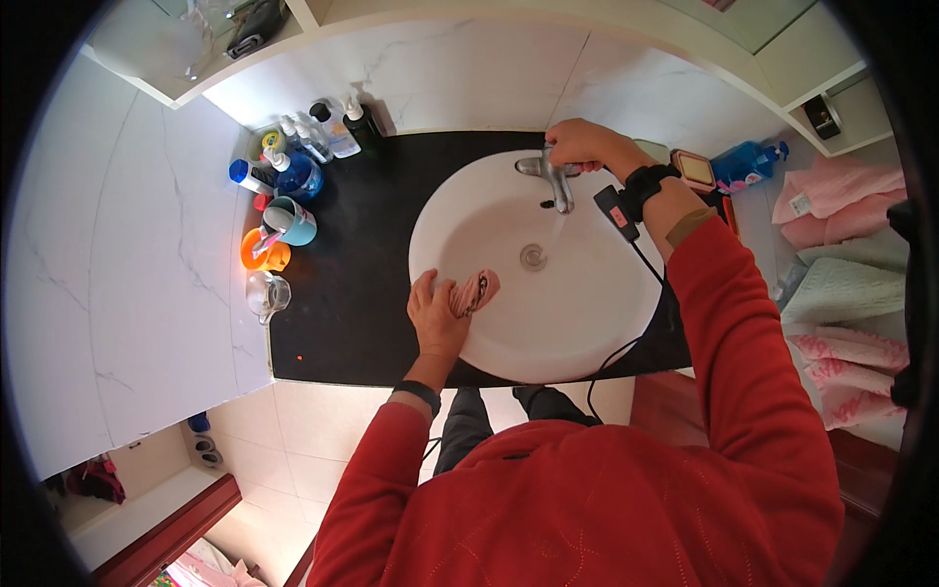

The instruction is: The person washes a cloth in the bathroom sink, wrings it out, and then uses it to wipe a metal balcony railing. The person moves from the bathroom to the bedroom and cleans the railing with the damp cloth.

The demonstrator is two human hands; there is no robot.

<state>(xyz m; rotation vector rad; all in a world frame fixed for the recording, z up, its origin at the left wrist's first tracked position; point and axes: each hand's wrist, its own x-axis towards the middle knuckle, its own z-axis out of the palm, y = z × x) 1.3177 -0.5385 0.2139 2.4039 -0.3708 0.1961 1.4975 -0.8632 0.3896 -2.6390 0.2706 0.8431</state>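
A white oval washbasin is set in a black countertop. My left hand is at the basin's left rim, shut on a bunched pink cloth with a dark patterned patch. My right hand reaches over the chrome faucet at the back of the basin and rests on its top; part of the lever is hidden beneath the fingers. The round metal drain shows in the basin's middle. Whether water is running cannot be told. A black strap and a small box with a cable are on my right wrist.
Pump bottles, a light blue cup, an orange cup and a glass mug line the counter's left side. A soap box and a blue pump bottle stand at the right. Towels hang farther right; the cable crosses the basin's right rim.
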